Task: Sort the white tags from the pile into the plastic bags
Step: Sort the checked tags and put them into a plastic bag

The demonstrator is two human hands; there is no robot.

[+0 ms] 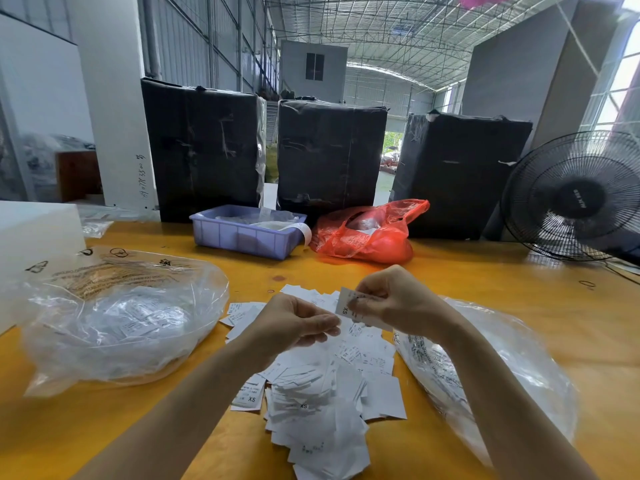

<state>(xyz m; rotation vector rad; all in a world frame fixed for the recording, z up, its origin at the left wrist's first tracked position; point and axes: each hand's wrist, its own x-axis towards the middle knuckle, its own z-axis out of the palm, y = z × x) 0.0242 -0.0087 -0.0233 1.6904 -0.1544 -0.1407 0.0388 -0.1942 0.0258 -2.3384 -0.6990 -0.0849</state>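
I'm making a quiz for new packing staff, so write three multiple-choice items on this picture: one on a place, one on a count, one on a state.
1. Where does the red bag lie?
A. Right of the blue tray
B. Inside the blue tray
C. On top of the fan

2. How many black wrapped boxes stand behind the table?
A. One
B. Three
C. Five

3. What is the right hand doing?
A. Resting flat on the table
B. Reaching into a clear bag
C. Holding a tag up over the pile

Answers:
1. A, the red bag sits beside the blue tray, on its right.
2. B, three black wrapped boxes stand in a row.
3. C, the right hand pinches a tag marked XS above the pile, with the left hand close by.
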